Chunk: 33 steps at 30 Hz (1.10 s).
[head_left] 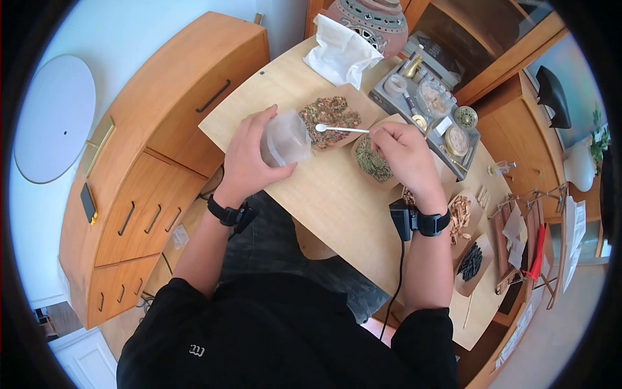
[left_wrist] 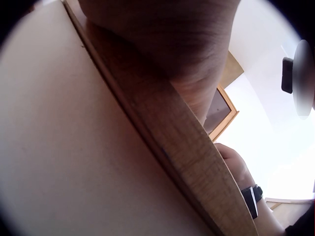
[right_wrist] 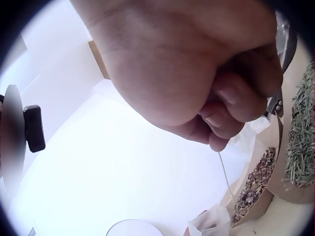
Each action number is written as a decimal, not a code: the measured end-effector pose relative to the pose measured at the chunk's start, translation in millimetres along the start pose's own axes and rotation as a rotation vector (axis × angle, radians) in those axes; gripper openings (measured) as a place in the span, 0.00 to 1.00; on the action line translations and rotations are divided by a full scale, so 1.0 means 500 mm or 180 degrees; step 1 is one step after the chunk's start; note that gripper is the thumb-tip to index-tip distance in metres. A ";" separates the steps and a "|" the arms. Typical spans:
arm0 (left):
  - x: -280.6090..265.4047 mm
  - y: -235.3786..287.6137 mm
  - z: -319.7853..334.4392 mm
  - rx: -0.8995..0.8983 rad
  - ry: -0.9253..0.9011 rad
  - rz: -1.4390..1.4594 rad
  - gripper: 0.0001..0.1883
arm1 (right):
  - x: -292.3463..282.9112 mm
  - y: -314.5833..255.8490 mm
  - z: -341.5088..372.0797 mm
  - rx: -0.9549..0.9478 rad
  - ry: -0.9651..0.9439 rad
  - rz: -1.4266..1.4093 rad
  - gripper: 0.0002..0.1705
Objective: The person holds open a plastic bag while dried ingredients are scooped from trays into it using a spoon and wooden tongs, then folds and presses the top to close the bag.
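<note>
In the head view my left hand grips a translucent plastic cup, tilted, with thumb and fingers around its side. My right hand pinches the handle of a small white spoon, whose round tip is beside the cup, over a paper tray of reddish dried petals. Below the right hand lies a tray of green dried needles. In the right wrist view the curled fingers of the right hand hold the thin handle. The cup's contents cannot be made out.
A grey tray of jars and small items stands at the back right, near a white bag and a patterned pot. Trays of wood chips and black sticks lie at the right. A cable hangs from the right wrist.
</note>
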State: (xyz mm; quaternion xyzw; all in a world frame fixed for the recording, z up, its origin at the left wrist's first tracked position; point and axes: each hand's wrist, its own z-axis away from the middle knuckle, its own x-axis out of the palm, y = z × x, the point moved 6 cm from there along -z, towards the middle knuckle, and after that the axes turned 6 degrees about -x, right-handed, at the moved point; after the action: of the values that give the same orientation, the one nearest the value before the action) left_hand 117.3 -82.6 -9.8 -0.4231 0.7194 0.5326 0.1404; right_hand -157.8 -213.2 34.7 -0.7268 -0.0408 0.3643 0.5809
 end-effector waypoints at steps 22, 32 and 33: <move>-0.001 -0.004 0.001 -0.0066 0.0060 0.0048 0.55 | -0.066 0.052 -0.011 0.0062 0.0426 0.0244 0.19; 0.002 0.005 0.000 0.0026 0.0031 -0.0068 0.55 | -0.003 0.099 -0.014 0.1086 -0.0234 -0.0867 0.18; 0.002 0.006 0.000 0.0012 0.0030 -0.0074 0.55 | 0.007 0.099 -0.013 0.1166 -0.0321 -0.1111 0.17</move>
State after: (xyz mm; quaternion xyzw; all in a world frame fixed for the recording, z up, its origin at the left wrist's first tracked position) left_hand 114.5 -82.8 -8.4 -0.4336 0.7161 0.5277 0.1440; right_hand -169.7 -232.8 -9.7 -0.5723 -0.1278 0.2957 0.7541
